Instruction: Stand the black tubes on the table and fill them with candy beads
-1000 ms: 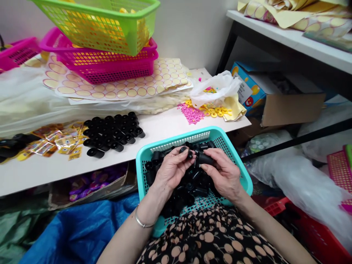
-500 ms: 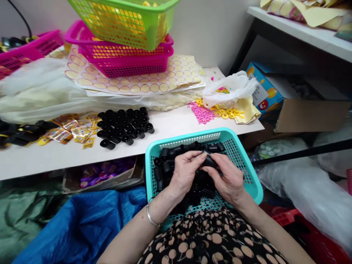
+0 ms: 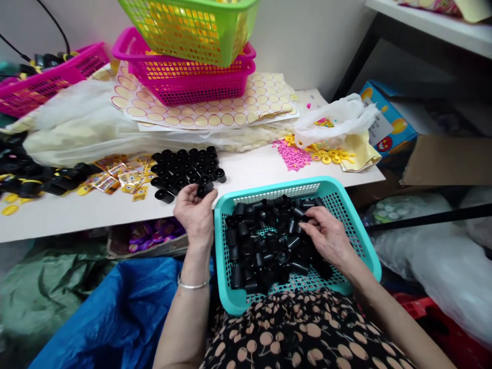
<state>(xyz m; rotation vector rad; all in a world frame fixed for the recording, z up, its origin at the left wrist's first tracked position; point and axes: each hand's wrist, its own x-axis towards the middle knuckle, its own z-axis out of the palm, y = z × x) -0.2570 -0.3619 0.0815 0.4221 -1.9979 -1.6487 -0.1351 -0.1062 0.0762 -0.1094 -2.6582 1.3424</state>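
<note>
Your left hand (image 3: 195, 214) is gripping a smooth black cylinder (image 3: 203, 190) beside the cylinder rows (image 3: 184, 165), bare white tabletop (image 3: 248, 166) lying rightward, while your right hand (image 3: 327, 234), grip unclear, is reaching into the turquoise lattice basket (image 3: 220, 246).

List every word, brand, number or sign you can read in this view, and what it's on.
No text is legible.
White label on the blue cardboard box: print too small and blurred to read.
Yellow printed packets: markings too small to read.
Black plastic cylinders in the turquoise basket: no lettering visible.
</note>
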